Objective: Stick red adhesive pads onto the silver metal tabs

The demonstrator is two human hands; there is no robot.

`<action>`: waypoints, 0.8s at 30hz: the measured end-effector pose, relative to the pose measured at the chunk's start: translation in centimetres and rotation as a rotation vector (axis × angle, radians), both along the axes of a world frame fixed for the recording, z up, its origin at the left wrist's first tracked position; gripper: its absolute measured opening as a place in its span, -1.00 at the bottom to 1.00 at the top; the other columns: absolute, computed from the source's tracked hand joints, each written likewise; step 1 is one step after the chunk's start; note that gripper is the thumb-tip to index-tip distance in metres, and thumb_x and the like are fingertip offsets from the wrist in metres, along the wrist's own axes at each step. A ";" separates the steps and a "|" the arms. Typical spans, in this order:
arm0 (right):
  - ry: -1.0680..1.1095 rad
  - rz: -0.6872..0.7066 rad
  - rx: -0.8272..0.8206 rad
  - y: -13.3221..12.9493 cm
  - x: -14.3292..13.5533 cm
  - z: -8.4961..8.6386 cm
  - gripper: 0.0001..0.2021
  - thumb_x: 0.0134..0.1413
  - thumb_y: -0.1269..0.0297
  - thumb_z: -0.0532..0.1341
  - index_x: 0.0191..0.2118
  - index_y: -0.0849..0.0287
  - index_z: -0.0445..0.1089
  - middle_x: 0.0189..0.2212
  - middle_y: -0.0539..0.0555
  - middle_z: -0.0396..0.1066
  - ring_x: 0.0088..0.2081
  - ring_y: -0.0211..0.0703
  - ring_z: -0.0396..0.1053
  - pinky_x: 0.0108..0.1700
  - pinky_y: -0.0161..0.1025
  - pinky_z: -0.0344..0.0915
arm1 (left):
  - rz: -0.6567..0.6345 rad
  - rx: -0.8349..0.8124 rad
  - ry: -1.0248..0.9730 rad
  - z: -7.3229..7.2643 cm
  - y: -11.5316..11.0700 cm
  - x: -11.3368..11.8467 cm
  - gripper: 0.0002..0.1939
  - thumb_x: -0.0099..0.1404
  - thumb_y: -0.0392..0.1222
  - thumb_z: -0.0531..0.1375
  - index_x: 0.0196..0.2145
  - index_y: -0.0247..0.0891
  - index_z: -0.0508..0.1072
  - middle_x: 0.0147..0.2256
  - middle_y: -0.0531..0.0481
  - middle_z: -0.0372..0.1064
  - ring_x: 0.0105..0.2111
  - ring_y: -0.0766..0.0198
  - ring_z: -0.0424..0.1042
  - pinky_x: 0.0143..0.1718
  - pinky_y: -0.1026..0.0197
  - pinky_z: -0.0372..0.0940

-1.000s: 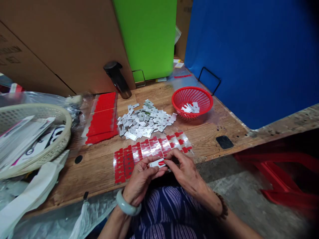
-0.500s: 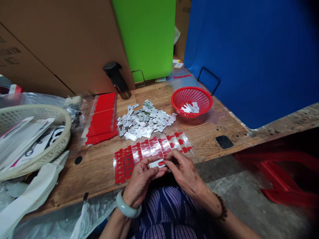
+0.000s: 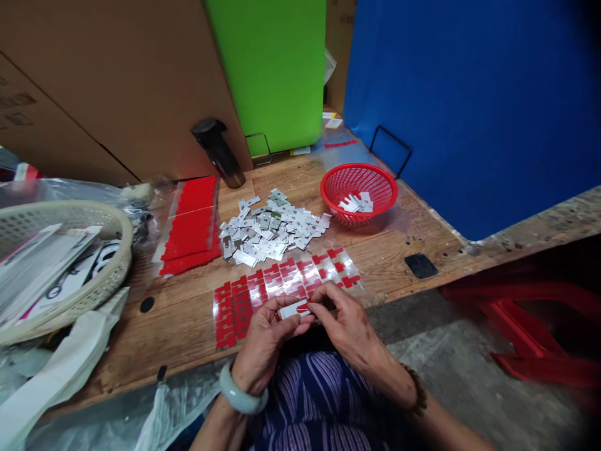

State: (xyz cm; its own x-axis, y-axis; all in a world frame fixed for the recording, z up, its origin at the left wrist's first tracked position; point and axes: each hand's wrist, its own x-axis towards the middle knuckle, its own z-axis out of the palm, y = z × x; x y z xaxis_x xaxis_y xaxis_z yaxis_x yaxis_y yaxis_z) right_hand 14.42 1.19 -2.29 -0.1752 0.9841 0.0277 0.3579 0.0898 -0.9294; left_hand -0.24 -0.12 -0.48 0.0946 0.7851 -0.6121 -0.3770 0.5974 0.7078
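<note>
My left hand (image 3: 268, 332) holds a small white plate (image 3: 292, 309) between thumb and fingers at the table's front edge. A red piece (image 3: 302, 307) lies at the plate's right end, where the closed fingertips of my right hand (image 3: 340, 322) touch it. Just beyond my hands is a clear sheet with rows of red stickers (image 3: 241, 307), partly covered by them. Behind it lies a heap of notched metal plates (image 3: 277, 227). A red basket (image 3: 359, 181) to the right of the heap holds several plates. Stacked red sticker sheets (image 3: 190, 225) lie left of the heap.
A cream basket (image 3: 119, 250) with printed cards stands at the left. Behind the heap are a dark bottle (image 3: 220, 153), a cardboard box (image 3: 117, 81), a green panel (image 3: 277, 75) and a blue panel (image 3: 464, 113). A red stool (image 3: 521, 326) is at lower right.
The view has shifted slightly. Both hands keep nearly the same pose around the plate, with no clear change in what they hold.
</note>
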 end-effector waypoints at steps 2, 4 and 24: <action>-0.004 -0.003 0.010 0.0 0.0 0.0 -0.91 0.07 0.47 0.08 -0.41 0.16 0.23 -0.46 -0.03 0.29 -0.40 -0.28 0.26 -0.33 -0.34 0.18 | -0.002 -0.007 -0.006 0.1 0.0 0.0 -0.63 0.00 -0.41 0.30 -0.21 -0.36 0.32 -0.38 -0.10 0.52 -0.37 0.27 0.52 -0.29 0.34 0.38; -0.005 -0.005 0.020 0.0 0.0 0.0 -0.91 0.06 0.47 0.08 -0.41 0.16 0.23 -0.46 -0.03 0.30 -0.40 -0.27 0.27 -0.33 -0.33 0.19 | -0.001 -0.009 -0.005 0.1 0.0 0.0 -0.63 0.00 -0.41 0.31 -0.21 -0.36 0.33 -0.40 -0.10 0.52 -0.37 0.26 0.52 -0.29 0.33 0.38; -0.012 -0.014 0.019 -0.2 -0.3 -0.5 -0.91 0.07 0.46 0.08 -0.41 0.15 0.22 -0.46 -0.04 0.29 -0.40 -0.27 0.25 -0.33 -0.34 0.17 | 0.016 0.052 0.098 -0.3 0.1 0.5 -0.67 0.01 -0.26 0.33 -0.27 -0.36 0.33 -0.42 -0.12 0.52 -0.41 0.27 0.52 -0.31 0.32 0.38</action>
